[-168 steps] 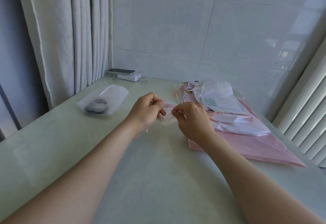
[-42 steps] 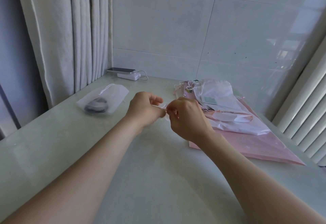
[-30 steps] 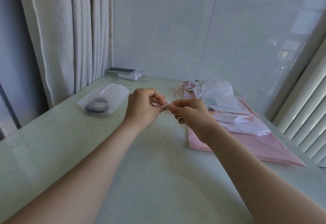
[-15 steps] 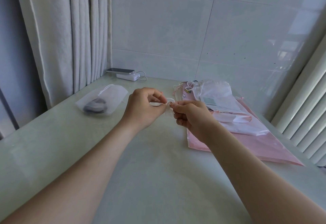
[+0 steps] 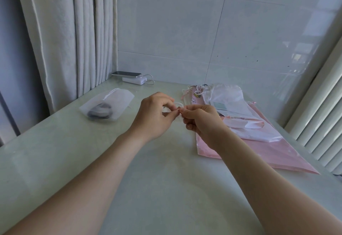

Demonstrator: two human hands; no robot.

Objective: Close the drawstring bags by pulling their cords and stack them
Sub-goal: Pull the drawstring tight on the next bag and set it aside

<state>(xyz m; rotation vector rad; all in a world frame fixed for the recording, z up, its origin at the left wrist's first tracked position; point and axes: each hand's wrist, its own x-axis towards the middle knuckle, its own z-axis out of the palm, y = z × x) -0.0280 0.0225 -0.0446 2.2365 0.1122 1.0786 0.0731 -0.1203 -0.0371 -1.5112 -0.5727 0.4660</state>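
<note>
Above the desk [image 5: 148,179], left hand [image 5: 153,116] and right hand [image 5: 201,122] curl fingertip to fingertip, both pinching 1 white cord [image 5: 178,104] to draw a small bag shut; bag itself mostly hidden. Bag pile [image 5: 231,105] right; 1 sheer bag [image 5: 109,105] apart left, probably done

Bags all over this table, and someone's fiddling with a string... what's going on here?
A person is closing drawstring bags. The left hand and right hand both pinch a thin white cord between them, just above the table. What the cord is attached to is mostly hidden behind the hands. A pile of pink and white bags lies to the right. One white bag with something dark inside lies alone on the left.
</note>
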